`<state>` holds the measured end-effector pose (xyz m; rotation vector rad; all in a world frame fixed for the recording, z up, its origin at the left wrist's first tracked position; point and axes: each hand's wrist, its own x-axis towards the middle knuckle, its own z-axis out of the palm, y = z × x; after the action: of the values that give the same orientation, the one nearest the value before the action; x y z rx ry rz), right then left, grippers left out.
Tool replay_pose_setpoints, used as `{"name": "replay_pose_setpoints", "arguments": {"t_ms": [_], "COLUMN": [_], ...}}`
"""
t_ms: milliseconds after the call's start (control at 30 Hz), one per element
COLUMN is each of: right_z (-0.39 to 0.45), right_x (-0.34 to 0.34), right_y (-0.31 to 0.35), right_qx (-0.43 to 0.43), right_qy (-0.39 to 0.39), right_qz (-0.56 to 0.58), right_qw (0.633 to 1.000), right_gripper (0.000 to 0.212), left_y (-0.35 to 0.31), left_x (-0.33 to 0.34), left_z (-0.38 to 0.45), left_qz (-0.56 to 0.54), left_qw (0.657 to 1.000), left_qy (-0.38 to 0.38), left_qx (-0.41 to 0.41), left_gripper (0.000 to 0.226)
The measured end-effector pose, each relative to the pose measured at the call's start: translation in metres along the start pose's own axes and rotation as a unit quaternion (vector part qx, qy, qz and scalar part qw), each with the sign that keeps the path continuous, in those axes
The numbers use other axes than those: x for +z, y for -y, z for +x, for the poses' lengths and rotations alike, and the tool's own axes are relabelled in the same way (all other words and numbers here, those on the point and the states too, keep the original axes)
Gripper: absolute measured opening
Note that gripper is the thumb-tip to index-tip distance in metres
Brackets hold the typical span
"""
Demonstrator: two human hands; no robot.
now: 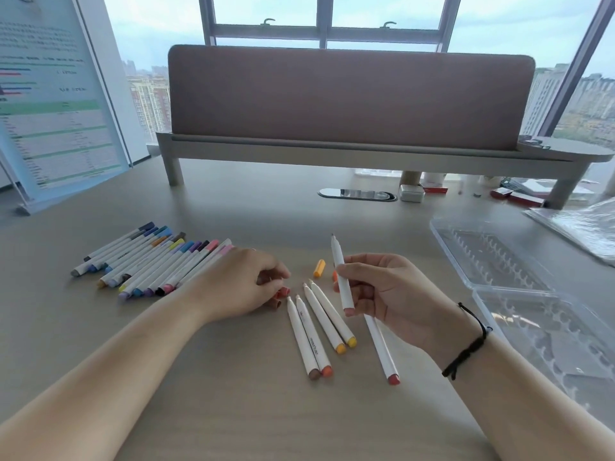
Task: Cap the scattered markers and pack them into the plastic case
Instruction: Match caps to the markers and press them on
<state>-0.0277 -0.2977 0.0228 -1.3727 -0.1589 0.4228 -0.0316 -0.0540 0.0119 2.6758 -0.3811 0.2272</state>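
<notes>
1. Right hand [389, 291] pinches a slim white uncapped marker [340, 271], tip up, above desk [233, 377] centre.
2. Left hand [239, 281], fingers curled over small loose caps [282, 292].
3. Clear ribbed plastic case [519, 287] lies open at right edge.

1. Single view only: head-worn, wide-angle, no second view to overlap.
2. Faces forward and down across the table [233, 377] toward the window [326, 24].
3. Close range: both forearms enter from the bottom edge; left hand [239, 281] and right hand [382, 294] near frame centre.
4. Straight lines bow toward the frame edges.
</notes>
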Motion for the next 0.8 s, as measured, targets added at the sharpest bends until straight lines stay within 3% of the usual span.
{"name": "replay_pose_setpoints", "arguments": {"t_ms": [667,800], "right_z": [-0.0004,-0.0013], "right_x": [0.0013,0.0013], "right_y": [-0.0003,0.0004], "right_qx": [-0.003,-0.003], "right_qy": [-0.007,-0.01], "right_qz": [0.001,0.0], "right_qw": [1.0,1.0], "right_gripper": [0.013,0.015], "left_y": [-0.0067,0.0016], "left_x": [0.0032,0.0021], "left_z": [0.0002,0.002], "left_qz": [-0.135,-0.079], "left_qw": [0.987,0.991], "left_qy": [0.0,-0.028], "left_qx": [-0.09,-0.109], "left_gripper": [0.013,0.017]}}
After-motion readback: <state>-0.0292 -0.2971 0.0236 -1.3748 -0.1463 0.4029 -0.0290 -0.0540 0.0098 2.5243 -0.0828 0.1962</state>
